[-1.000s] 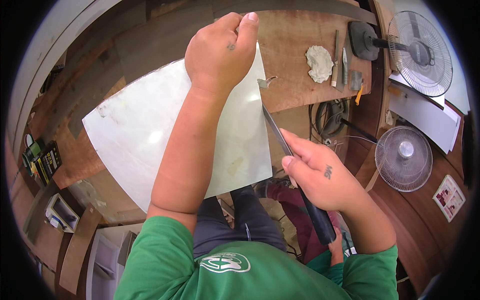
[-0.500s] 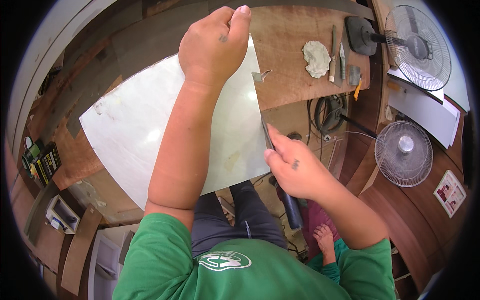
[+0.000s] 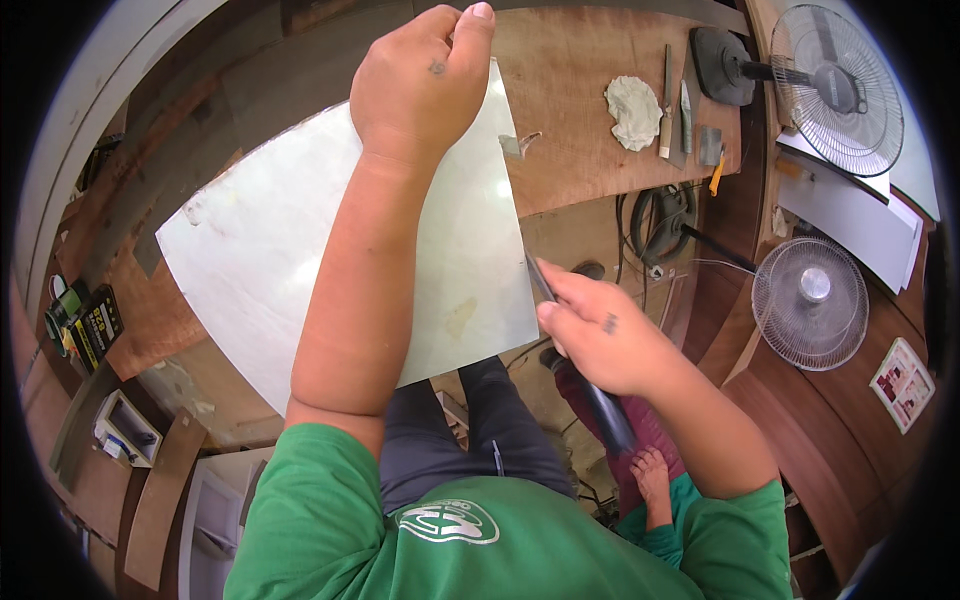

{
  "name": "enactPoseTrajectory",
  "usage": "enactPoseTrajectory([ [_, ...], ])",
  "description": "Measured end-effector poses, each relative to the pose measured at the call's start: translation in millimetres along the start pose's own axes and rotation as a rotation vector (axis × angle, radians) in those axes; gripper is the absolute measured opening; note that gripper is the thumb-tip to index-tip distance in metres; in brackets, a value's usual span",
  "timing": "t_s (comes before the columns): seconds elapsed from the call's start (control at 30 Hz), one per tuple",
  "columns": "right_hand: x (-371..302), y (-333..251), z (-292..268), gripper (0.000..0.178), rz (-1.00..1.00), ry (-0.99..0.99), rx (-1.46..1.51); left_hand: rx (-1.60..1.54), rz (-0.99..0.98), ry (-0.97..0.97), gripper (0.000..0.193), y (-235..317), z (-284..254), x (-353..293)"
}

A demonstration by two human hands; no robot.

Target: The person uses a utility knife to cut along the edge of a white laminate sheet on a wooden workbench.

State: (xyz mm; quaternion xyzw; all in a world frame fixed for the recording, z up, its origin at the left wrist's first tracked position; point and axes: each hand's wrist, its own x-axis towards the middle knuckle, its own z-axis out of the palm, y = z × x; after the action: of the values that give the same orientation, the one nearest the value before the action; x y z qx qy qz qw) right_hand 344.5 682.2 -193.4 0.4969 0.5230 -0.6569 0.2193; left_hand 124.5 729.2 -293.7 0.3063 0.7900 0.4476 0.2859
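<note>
A large white sheet [image 3: 255,250] with a glossy face lies on the wooden table and juts over its near edge toward my body. My left hand [image 3: 420,85] is closed at the sheet's far corner, thumb up, its curled fingers mostly hidden from view. On the right, my right hand [image 3: 590,325] grips a long dark file [image 3: 608,415]. Its thin front part touches or lies right beside the sheet's right edge, and its thick end points down toward me. A small grey scrap [image 3: 510,145] sits by that same edge.
On the wooden table [image 3: 565,60] are a crumpled white cloth [image 3: 633,113], several slim tools and a yellow-handled cutter [image 3: 718,172]. Two fans, one a standing fan [image 3: 838,90], the other a lower fan [image 3: 810,303], are at right. Another person's hand [image 3: 652,475] shows below.
My right hand and the file have shifted slightly right and toward me, and the file's thick end has swung right. My left hand and the sheet have moved slightly left and up in the picture.
</note>
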Motion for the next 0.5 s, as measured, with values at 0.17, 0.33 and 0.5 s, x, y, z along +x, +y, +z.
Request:
enactPoseTrajectory([
  [0.17,-11,1,8,0.054,-0.144,0.069,0.046,0.275,0.055,-0.174,0.028,3,-10,7],
  [0.33,14,42,-6,0.055,0.073,-0.076,0.115,-0.012,-0.014,-0.012,0.046,5,2,0],
  [0.5,-6,13,-8,0.058,-0.027,0.061,0.102,0.041,-0.005,-0.036,0.042,-1,1,3],
])
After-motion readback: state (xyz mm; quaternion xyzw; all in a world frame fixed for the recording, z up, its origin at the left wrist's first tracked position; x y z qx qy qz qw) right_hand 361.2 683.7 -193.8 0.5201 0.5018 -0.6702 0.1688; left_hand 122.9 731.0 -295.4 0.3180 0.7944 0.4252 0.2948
